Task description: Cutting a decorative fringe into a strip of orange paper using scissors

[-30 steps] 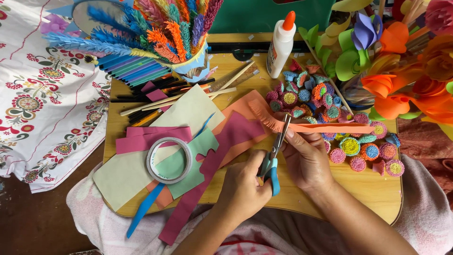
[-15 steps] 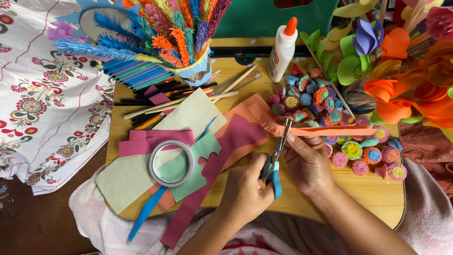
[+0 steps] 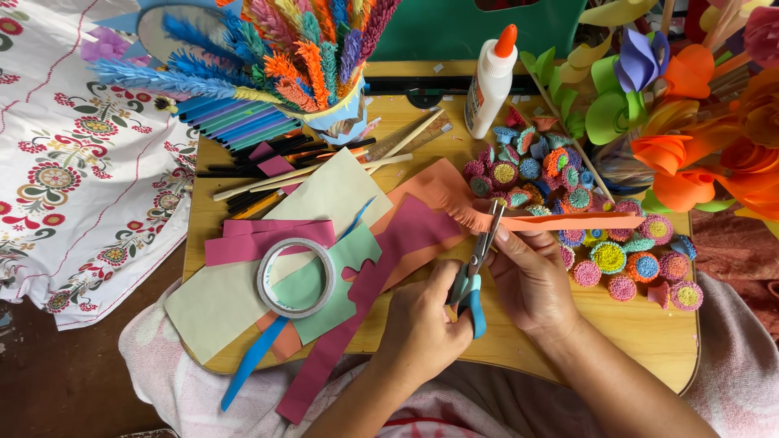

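Over the wooden board [image 3: 649, 341], left hand [image 3: 422, 320] grips scissors [image 3: 475, 268]; right hand [image 3: 531, 276] pinches orange strip [image 3: 568, 221].

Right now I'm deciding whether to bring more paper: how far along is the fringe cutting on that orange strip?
Done: the strip's left stretch, left of the scissors, already shows fringe, and many rolled fringed discs lie beside it. In hand: the left hand works the scissors on the strip while the right hand holds it. Left: the stretch to the right looks uncut.
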